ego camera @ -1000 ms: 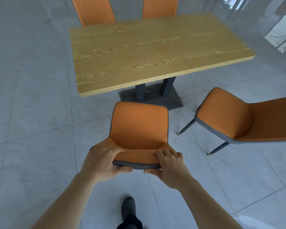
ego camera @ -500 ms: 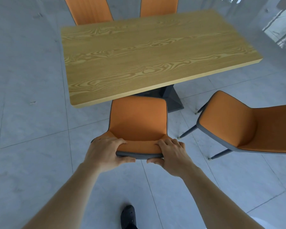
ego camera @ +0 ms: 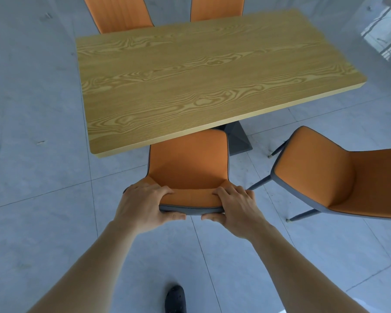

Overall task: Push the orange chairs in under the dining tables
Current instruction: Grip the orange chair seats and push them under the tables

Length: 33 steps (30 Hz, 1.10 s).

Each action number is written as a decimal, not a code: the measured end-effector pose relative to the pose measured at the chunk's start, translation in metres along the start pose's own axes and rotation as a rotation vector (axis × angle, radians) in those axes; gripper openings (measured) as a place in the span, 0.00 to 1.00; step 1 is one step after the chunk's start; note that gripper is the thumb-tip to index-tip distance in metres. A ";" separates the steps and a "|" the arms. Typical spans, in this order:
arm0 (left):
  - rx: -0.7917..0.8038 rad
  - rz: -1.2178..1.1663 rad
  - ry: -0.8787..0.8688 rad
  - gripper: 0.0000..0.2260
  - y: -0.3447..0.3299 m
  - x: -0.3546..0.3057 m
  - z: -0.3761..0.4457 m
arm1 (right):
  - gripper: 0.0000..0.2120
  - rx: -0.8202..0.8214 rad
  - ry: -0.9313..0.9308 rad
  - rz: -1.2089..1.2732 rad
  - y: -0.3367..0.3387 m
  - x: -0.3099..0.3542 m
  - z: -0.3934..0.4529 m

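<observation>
An orange chair [ego camera: 189,163] with a grey edge stands right in front of me, its seat front just under the near edge of the wooden dining table [ego camera: 190,71]. My left hand [ego camera: 142,205] grips the left end of the chair's backrest top. My right hand [ego camera: 236,205] grips the right end. A second orange chair [ego camera: 339,175] stands to the right, turned sideways and apart from the table. Two more orange chairs [ego camera: 117,12] [ego camera: 217,6] sit tucked in at the table's far side, only their backrests showing.
The table's dark pedestal base [ego camera: 237,138] shows beside the held chair. Grey floor tiles [ego camera: 36,154] spread all around. My black shoe [ego camera: 175,299] is on the floor below my arms. A glass wall [ego camera: 386,37] runs at the far right.
The held chair has slid forward; its seat front, formerly short of the table edge, now lies under it. I have stepped closer, both hands keeping their grip.
</observation>
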State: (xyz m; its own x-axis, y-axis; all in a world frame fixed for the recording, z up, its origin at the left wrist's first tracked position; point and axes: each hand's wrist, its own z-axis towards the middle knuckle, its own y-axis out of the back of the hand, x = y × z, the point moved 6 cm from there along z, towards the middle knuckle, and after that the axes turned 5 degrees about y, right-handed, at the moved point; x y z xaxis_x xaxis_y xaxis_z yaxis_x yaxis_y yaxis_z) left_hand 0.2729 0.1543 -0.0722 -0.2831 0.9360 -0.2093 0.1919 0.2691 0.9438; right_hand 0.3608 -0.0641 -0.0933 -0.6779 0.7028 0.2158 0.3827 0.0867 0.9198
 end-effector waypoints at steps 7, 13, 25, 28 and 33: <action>0.067 0.007 0.006 0.45 -0.002 -0.001 -0.001 | 0.46 0.034 -0.020 0.016 0.001 -0.002 -0.005; 0.139 -0.022 0.042 0.48 0.012 -0.018 -0.010 | 0.46 -0.012 -0.072 0.115 0.024 -0.003 -0.030; 0.090 0.057 -0.202 0.47 0.055 -0.274 0.001 | 0.50 -0.123 -0.341 0.215 0.105 -0.178 -0.200; 0.063 0.044 -0.252 0.46 0.059 -0.364 0.005 | 0.52 -0.197 -0.391 0.218 0.126 -0.244 -0.254; 0.026 0.031 -0.395 0.47 0.056 -0.520 0.008 | 0.50 -0.285 -0.515 0.227 0.151 -0.357 -0.356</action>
State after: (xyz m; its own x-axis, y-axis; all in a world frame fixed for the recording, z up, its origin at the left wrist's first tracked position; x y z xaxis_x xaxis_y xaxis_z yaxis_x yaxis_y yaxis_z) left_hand 0.4387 -0.3160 0.0871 0.1058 0.9578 -0.2674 0.2195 0.2398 0.9457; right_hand 0.4373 -0.5531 0.0853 -0.1830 0.9376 0.2955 0.2506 -0.2462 0.9363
